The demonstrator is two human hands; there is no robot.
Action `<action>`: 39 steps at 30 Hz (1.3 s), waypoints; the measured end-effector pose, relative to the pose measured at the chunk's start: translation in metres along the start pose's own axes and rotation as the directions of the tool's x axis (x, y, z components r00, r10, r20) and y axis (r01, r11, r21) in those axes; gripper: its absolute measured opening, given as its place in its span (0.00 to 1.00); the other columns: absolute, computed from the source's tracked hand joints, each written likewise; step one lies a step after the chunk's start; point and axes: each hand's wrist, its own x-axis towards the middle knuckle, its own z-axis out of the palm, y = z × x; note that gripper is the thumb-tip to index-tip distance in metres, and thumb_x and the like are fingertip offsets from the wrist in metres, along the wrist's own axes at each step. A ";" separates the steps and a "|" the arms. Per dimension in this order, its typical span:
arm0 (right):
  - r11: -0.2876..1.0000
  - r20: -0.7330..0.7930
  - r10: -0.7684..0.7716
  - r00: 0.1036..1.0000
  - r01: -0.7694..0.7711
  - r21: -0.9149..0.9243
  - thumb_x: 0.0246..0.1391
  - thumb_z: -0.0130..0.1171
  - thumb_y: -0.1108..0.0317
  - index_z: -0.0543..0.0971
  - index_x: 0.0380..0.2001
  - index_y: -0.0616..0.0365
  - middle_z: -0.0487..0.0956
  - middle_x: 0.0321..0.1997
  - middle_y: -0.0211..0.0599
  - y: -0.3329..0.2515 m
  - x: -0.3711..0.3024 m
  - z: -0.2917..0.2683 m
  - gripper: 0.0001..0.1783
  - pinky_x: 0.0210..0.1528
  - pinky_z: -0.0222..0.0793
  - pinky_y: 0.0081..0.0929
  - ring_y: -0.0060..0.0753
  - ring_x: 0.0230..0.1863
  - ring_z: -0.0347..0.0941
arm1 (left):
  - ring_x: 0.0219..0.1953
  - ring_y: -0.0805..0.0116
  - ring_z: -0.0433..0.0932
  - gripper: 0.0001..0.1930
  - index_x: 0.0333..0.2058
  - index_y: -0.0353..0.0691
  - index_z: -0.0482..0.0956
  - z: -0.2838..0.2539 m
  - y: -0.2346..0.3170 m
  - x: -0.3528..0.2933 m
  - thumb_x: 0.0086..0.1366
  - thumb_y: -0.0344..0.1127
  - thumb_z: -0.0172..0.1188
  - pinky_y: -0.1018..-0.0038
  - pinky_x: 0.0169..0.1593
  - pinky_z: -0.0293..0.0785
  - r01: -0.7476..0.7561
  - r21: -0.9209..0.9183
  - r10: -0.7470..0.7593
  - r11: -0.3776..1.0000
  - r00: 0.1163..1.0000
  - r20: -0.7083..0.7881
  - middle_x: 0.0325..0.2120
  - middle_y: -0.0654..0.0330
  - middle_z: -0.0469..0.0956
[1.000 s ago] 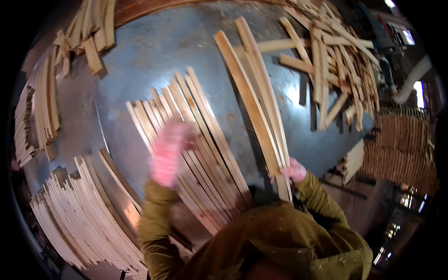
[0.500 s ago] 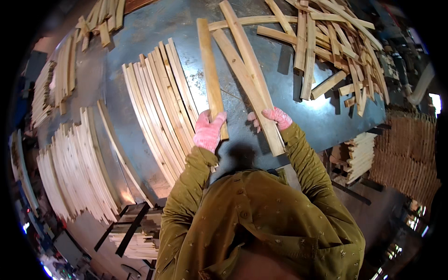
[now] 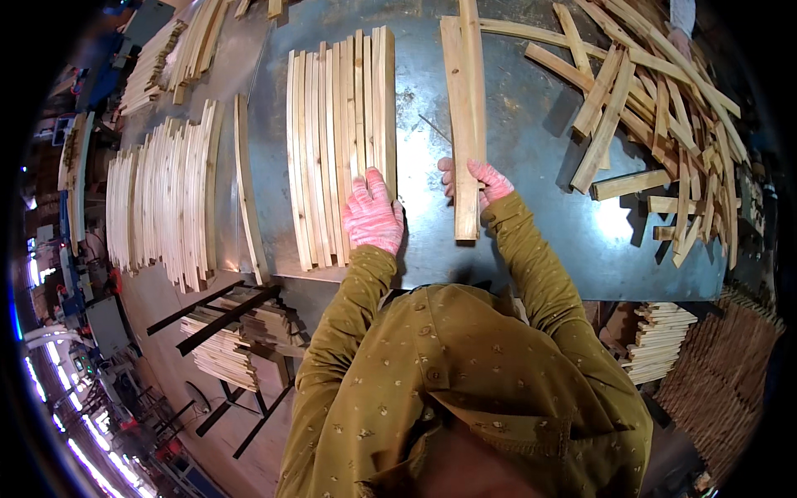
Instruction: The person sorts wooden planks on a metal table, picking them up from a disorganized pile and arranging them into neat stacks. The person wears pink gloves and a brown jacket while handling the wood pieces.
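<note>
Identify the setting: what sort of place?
Probably a woodworking shop: a metal-topped table bearing wooden strips laid side by side, a jumbled wood pile at its right, and a pale wood stack beyond its near edge.

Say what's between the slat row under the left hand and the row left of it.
One lone slat, apart from both rows, with bare tabletop on either side; head view.
</note>
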 end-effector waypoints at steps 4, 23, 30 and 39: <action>0.997 0.058 -0.046 0.997 0.042 0.066 0.59 0.59 0.55 0.70 0.55 0.69 0.79 0.49 0.47 -0.012 -0.008 0.006 0.30 0.47 0.77 0.36 0.38 0.44 0.77 | 0.62 0.39 0.60 0.41 0.65 0.32 0.54 0.030 0.007 0.005 0.60 0.47 0.59 0.44 0.64 0.53 -0.030 0.207 0.038 0.978 0.999 -0.033 0.62 0.37 0.57; 0.727 -0.407 -0.243 0.881 -0.112 -0.677 0.63 0.55 0.55 0.66 0.57 0.51 0.75 0.27 0.27 0.024 -0.033 -0.009 0.24 0.20 0.64 0.18 0.18 0.21 0.69 | 0.15 0.73 0.72 0.21 0.50 0.36 0.67 -0.065 0.005 0.002 0.65 0.41 0.61 0.79 0.13 0.67 0.578 -0.811 0.069 -0.090 0.816 0.574 0.23 0.60 0.75; -0.345 -0.416 0.071 0.907 -0.369 -0.863 0.61 0.40 0.36 0.45 0.71 0.58 0.80 0.37 0.53 0.078 -0.002 0.041 0.47 0.47 0.69 0.43 0.51 0.38 0.77 | 0.29 0.70 0.80 0.29 0.61 0.34 0.60 -0.074 -0.017 0.008 0.69 0.44 0.56 0.75 0.28 0.78 0.441 -0.839 0.046 -0.319 0.891 0.451 0.37 0.54 0.78; 0.133 0.001 -0.178 0.984 0.025 -0.991 0.59 0.53 0.61 0.63 0.66 0.54 0.75 0.57 0.49 0.011 0.009 0.023 0.32 0.58 0.69 0.35 0.45 0.56 0.72 | 0.48 0.68 0.76 0.29 0.61 0.28 0.63 -0.077 -0.041 -0.004 0.69 0.40 0.57 0.75 0.48 0.75 0.379 -0.911 -0.046 0.163 0.925 0.377 0.46 0.49 0.77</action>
